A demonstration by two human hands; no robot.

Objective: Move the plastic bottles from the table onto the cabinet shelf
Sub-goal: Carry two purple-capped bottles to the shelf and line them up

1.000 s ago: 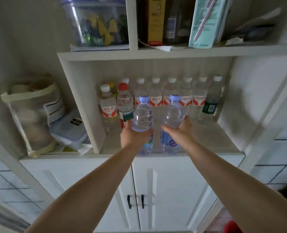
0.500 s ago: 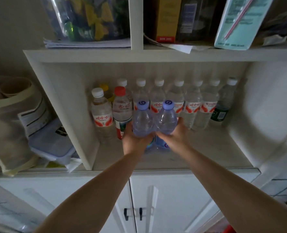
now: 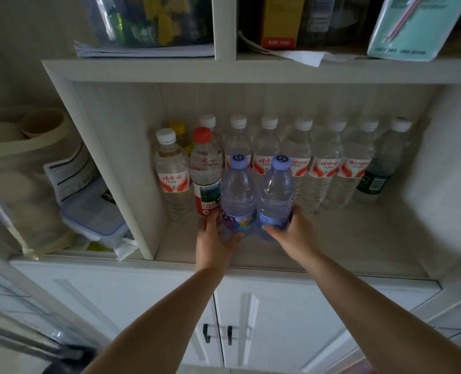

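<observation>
Two clear bottles with pale purple caps stand side by side on the cabinet shelf (image 3: 359,247). My left hand (image 3: 213,238) wraps the base of the left purple-capped bottle (image 3: 237,195). My right hand (image 3: 291,236) grips the base of the right purple-capped bottle (image 3: 275,193). Behind them a row of white-capped bottles with red labels (image 3: 324,168) lines the back wall. A red-capped bottle (image 3: 206,174) and a white-capped bottle (image 3: 171,171) stand to the left of my hands.
The shelf's left wall (image 3: 116,168) separates it from a bag (image 3: 21,190) and a lidded plastic box (image 3: 94,214). An upper shelf (image 3: 251,71) carries boxes and papers. White cabinet doors (image 3: 251,327) with black handles are below. A dark-labelled bottle (image 3: 378,171) ends the back row.
Both hands have pushed the two purple-capped bottles deeper onto the shelf and lowered their grip to the bottles' bases. The camera has moved closer.
</observation>
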